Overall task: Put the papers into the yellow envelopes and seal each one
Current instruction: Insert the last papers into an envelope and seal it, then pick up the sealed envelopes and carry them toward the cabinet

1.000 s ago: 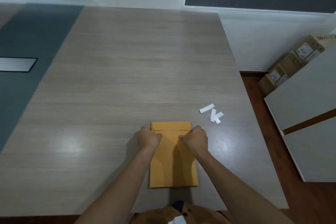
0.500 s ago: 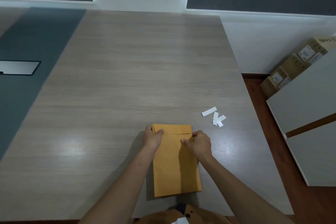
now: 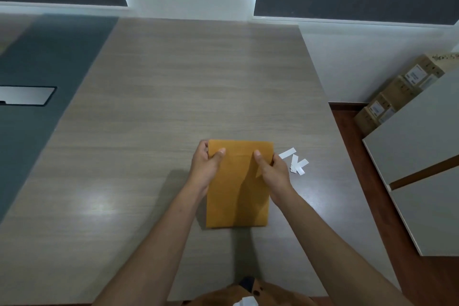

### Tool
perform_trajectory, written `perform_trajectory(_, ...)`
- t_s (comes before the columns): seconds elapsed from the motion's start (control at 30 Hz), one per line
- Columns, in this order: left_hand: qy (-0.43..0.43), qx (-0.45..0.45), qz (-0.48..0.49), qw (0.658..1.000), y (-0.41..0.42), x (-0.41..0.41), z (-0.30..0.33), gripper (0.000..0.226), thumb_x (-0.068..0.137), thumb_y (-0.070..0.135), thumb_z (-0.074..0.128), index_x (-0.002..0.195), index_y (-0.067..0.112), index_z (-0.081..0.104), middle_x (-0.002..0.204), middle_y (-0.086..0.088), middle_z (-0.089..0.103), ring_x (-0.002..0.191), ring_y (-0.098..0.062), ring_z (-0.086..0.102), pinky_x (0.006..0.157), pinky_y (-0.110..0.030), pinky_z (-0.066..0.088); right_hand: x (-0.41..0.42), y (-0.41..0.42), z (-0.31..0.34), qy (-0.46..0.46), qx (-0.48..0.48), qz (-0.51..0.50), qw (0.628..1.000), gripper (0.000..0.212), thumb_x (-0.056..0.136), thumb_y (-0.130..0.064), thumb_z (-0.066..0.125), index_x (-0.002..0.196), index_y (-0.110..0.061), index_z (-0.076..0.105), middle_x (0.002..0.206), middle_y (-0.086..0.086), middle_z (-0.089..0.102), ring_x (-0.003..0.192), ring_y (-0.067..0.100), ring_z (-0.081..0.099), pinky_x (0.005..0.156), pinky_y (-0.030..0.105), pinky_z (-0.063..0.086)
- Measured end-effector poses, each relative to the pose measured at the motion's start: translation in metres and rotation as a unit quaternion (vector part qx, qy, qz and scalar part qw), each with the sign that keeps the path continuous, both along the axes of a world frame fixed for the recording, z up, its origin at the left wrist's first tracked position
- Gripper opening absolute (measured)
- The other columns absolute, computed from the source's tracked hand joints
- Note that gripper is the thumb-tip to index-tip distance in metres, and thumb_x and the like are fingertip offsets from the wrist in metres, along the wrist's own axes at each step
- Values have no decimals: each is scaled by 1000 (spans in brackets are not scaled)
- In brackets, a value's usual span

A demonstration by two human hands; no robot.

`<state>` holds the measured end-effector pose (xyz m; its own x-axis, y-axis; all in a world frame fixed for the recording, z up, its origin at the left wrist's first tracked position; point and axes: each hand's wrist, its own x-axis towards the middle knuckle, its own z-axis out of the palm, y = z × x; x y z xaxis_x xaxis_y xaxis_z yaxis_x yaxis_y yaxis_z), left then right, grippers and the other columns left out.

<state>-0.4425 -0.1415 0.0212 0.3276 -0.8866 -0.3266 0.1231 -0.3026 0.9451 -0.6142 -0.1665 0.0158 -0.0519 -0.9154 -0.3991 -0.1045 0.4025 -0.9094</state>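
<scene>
Hands, left hand (image 3: 204, 169) and right hand (image 3: 273, 172), grip yellow envelope (image 3: 238, 196) on table (image 3: 173, 97).

Both forearms bare to the frame edge, no sleeves in view. left hand (image 3: 204, 169) and right hand (image 3: 274, 171): no rings, watch or gloves visible. Brown garment (image 3: 250, 293) with dark spots at bottom edge, white patch on it.

L grip (image 3: 204, 168) + R grip (image 3: 273, 171) hold envelope (image 3: 238, 196) | on table (image 3: 173, 107)
</scene>
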Motion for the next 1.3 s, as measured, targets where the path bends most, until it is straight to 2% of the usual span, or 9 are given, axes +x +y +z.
perform_trajectory(0.1, 3, -56, -13, 998, -8, 6, 23, 11, 93, 17, 64, 101, 22, 58, 97, -4, 70, 89, -17, 69, 73, -34, 58, 1, -11, 18, -5, -81, 10, 997, 20, 86, -44, 68, 98, -30, 60, 102, -6, 68, 97, 12, 65, 82, 32, 55)
perform_trajectory(0.17, 11, -84, -26, 996, -10, 9, 35, 7, 95, 14, 62, 99, 20, 61, 91, 1, 70, 81, -8, 68, 68, -24, 54, 2, -15, 29, -11, -130, 23, 991, 18, 86, -42, 68, 99, -32, 61, 103, -8, 69, 98, 9, 65, 83, 29, 55)
perform_trajectory(0.3, 21, -113, -52, 992, -8, 16, 43, 11, 95, 14, 61, 105, 12, 60, 94, -2, 68, 85, -10, 64, 71, -22, 53, 2, -13, 38, -30, -175, 29, 984, 16, 89, -35, 67, 103, -29, 61, 103, -7, 69, 93, 2, 65, 80, 21, 55)
perform_trajectory(0.53, 54, -69, -55, 995, 4, 6, 30, 21, 91, 19, 65, 112, 23, 61, 105, 9, 72, 93, -2, 69, 72, -18, 55, 1, -1, 18, -28, -134, 41, 990, 44, 84, -53, 63, 123, -33, 55, 120, -10, 64, 112, 12, 60, 90, 33, 52)
perform_trajectory(0.7, 67, -92, -49, 992, 1, 8, 31, 23, 91, 12, 64, 113, 18, 61, 108, 2, 72, 99, -10, 69, 78, -23, 56, 0, 0, 24, -53, -153, 47, 986, 28, 87, -42, 63, 114, -34, 58, 115, -9, 66, 107, 6, 63, 84, 22, 54)
perform_trajectory(0.87, 68, -95, -31, 993, 3, 3, 27, 20, 92, 7, 62, 110, 16, 61, 103, 2, 72, 90, -4, 70, 72, -18, 54, 3, 1, 17, -45, -143, 39, 988, 40, 86, -46, 63, 121, -29, 57, 118, -6, 65, 110, 12, 62, 90, 32, 54)
perform_trajectory(1.0, 51, -83, 0, 995, 0, 0, 27, 17, 92, 10, 64, 104, 22, 64, 99, 6, 72, 86, -2, 70, 70, -18, 55, 4, -2, 18, -56, -143, 32, 988, 42, 86, -43, 66, 122, -24, 59, 116, -5, 67, 109, 13, 63, 90, 33, 55)
perform_trajectory(1.17, 37, -73, 12, 997, 0, 0, 28, 15, 93, 12, 64, 98, 26, 63, 95, 10, 71, 81, 1, 69, 66, -16, 54, 0, -4, 24, -102, -127, 39, 986, 33, 87, -24, 70, 119, -16, 62, 113, -1, 70, 103, 9, 66, 78, 20, 55)
perform_trajectory(1.3, 34, -72, 0, 997, 1, 0, 27, 14, 92, 13, 65, 100, 25, 63, 96, 10, 72, 83, 1, 69, 68, -16, 54, 1, -6, 29, -124, -97, 36, 987, 23, 88, -21, 67, 111, -20, 65, 107, -4, 71, 95, 5, 68, 71, 16, 54)
